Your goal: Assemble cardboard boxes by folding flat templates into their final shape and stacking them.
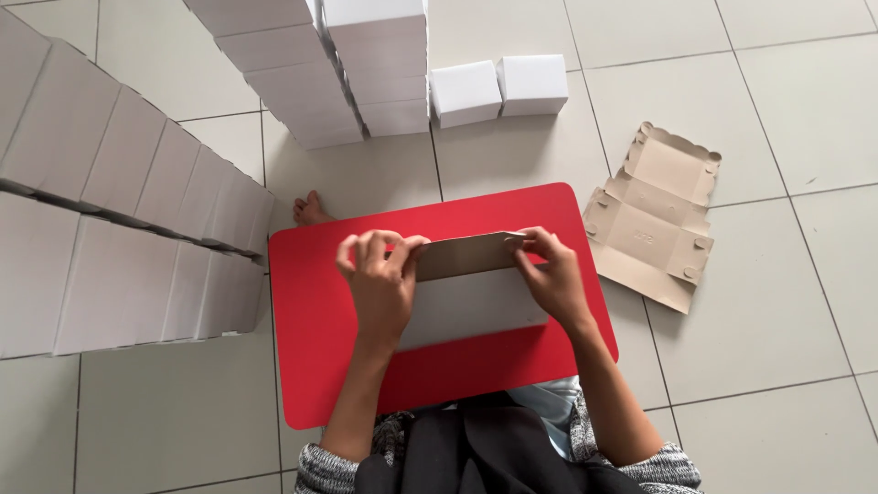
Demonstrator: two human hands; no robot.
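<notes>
Here, both hands (pixel 466 274) pinching a stiff cardboard box blank (pixel 471 293), smooth red board (pixel 315 338) beneath

Just a pale tiled floor (pixel 777 302) with thin grout lines under soft even light, stacks of white boxes (pixel 128 229) along the left and upper middle of the frame.

Red bench (pixel 320 366); white-and-tan box blank (pixel 466 293) on it; tan flat cardboard (pixel 654 220) at three o'clock; white boxes (pixel 498 87) at twelve.
</notes>
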